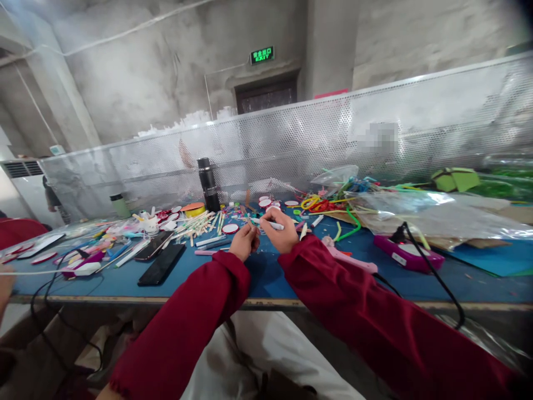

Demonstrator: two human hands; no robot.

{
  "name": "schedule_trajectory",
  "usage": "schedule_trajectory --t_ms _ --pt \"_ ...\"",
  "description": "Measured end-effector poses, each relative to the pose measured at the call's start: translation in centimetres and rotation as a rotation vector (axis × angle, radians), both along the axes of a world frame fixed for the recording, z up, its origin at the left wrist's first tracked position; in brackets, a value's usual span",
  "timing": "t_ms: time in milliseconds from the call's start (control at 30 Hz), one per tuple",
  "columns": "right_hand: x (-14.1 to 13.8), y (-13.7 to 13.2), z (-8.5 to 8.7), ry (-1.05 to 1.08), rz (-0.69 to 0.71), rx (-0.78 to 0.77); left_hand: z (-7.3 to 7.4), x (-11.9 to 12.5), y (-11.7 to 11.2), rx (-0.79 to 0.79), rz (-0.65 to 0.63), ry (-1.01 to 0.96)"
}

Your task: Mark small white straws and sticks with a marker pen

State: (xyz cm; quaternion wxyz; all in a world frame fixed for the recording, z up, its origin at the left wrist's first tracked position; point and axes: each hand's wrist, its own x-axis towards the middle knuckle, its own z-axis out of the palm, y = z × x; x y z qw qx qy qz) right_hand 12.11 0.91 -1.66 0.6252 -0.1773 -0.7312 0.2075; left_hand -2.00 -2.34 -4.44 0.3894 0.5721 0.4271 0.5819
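Observation:
In the middle of the blue table, my right hand (285, 232) grips a white marker pen (276, 226) like a writing tool. Its tip points left, toward my left hand (244, 242). The fingers of my left hand are pinched together near that tip; whatever small thing they hold is too hidden to name. Capped markers (213, 243) lie just left of my left hand. A round white disc with a red rim (230, 228) is behind it. By my right sleeve lies a pink glue gun (352, 259).
Two dark phones (161, 265) (154, 246) lie to the left, with wooden sticks (200, 224) behind. A black thermos (209, 186) stands near the perforated screen. Right are pipe cleaners (318, 203), plastic bags, and a purple power strip (410, 256) with a black cord. A person's hand (5, 286) shows far left.

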Motion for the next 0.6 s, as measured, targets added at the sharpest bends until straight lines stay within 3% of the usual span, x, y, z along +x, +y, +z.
schedule_trajectory --t_ms 600 --pt "0.20 -0.71 0.56 -0.002 -0.018 -0.023 0.55 0.30 -0.32 -0.076 0.022 -0.028"
